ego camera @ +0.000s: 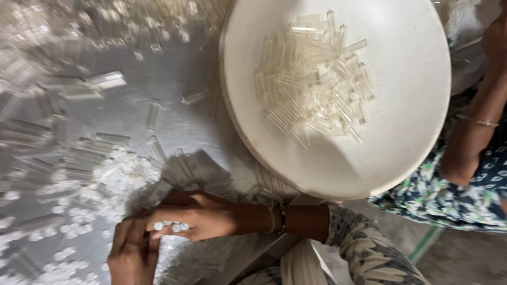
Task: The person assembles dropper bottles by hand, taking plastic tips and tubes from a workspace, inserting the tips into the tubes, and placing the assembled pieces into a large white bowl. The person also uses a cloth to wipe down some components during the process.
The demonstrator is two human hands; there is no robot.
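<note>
While the head camera looks down on a metal counter [174, 84], both hands meet near the lower left edge. The right hand [198, 214] lies palm down with fingers curled, small white caps [173, 227] gathered under its fingertips. The left hand [132, 256] sits just below it, fingers bent and touching the right hand's fingertips; whether it pinches anything I cannot tell. More white caps [113, 179] are heaped just beside the hands, among clear tubes [79, 158] scattered over the counter. A round white basin [406, 132] sits at the upper right, holding a pile of clear tubes [311, 74]. Another person's arm [475, 132], wearing a thin bangle, reaches along the right edge.
</note>
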